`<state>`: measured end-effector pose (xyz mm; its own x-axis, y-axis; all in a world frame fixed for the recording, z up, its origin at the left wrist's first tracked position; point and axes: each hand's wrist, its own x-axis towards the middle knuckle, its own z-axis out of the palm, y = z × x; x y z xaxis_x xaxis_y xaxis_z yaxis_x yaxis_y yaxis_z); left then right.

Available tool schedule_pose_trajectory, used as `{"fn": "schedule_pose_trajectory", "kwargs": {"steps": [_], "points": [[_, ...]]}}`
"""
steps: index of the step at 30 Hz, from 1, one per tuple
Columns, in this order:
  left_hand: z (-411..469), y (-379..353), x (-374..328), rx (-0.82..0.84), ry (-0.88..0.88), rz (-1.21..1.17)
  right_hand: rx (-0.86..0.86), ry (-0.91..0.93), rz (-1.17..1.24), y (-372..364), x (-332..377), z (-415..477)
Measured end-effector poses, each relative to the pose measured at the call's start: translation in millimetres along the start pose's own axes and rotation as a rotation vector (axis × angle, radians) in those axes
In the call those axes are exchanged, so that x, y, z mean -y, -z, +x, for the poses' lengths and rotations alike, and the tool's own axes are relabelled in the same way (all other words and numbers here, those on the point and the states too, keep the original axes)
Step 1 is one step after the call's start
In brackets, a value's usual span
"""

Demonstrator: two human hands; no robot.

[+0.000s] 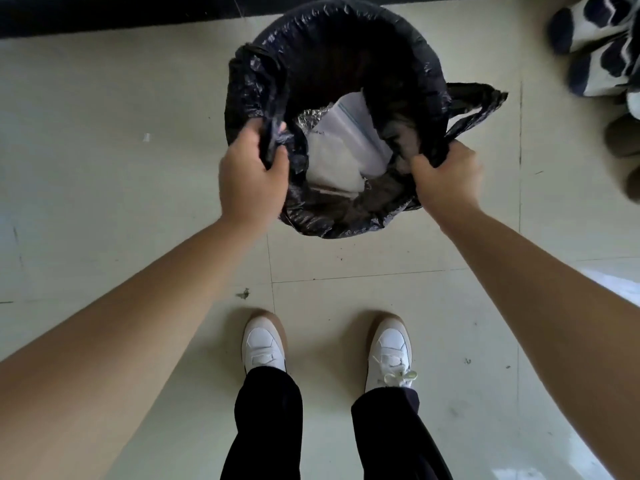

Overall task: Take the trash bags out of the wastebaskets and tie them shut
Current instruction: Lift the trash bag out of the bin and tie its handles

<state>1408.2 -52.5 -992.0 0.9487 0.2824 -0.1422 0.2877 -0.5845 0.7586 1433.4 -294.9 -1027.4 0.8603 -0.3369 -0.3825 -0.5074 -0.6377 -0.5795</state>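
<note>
A black trash bag (332, 50) lines a round wastebasket on the floor ahead of me, its mouth wide open. Inside lie white plastic packaging (343, 150) and a bit of crumpled foil (310, 117). My left hand (252, 174) grips a bunched piece of the bag's left rim. My right hand (446, 174) grips the bag's right rim where a handle loop (474, 102) sticks out to the right. The wastebasket itself is hidden under the bag.
Pale floor tiles (104, 168) surround the basket. A dark baseboard (121, 15) runs along the top edge. Dark-and-white patterned fabric (599, 43) lies at the upper right. My white shoes (265, 344) stand just behind the basket.
</note>
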Motion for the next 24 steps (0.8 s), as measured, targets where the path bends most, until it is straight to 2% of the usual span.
{"fn": "schedule_pose_trajectory", "kwargs": {"steps": [3,6,10,12,14,16,21,24], "points": [[-20,-7,-25,0.166,-0.100,-0.018,-0.009,0.013,-0.162,-2,-5,-23],[-16,-3,-51,0.086,-0.144,-0.116,0.026,-0.065,-0.205,7,-9,-34],[7,13,-84,-0.031,-0.053,-0.242,-0.073,-0.224,-0.195,39,-20,-24],[12,19,-94,-0.005,-0.014,-0.220,-0.100,-0.333,-0.197,56,-26,-22],[13,23,-101,0.042,0.009,-0.191,-0.155,-0.366,-0.107,72,-20,-24],[11,26,-108,0.036,0.004,-0.183,-0.223,-0.261,0.008,87,-2,-28],[-2,37,-133,-0.064,0.072,-0.187,-0.490,0.166,0.351,146,66,-43],[-2,54,-152,-0.124,0.085,-0.145,-0.637,0.323,0.369,177,99,-48]]}}
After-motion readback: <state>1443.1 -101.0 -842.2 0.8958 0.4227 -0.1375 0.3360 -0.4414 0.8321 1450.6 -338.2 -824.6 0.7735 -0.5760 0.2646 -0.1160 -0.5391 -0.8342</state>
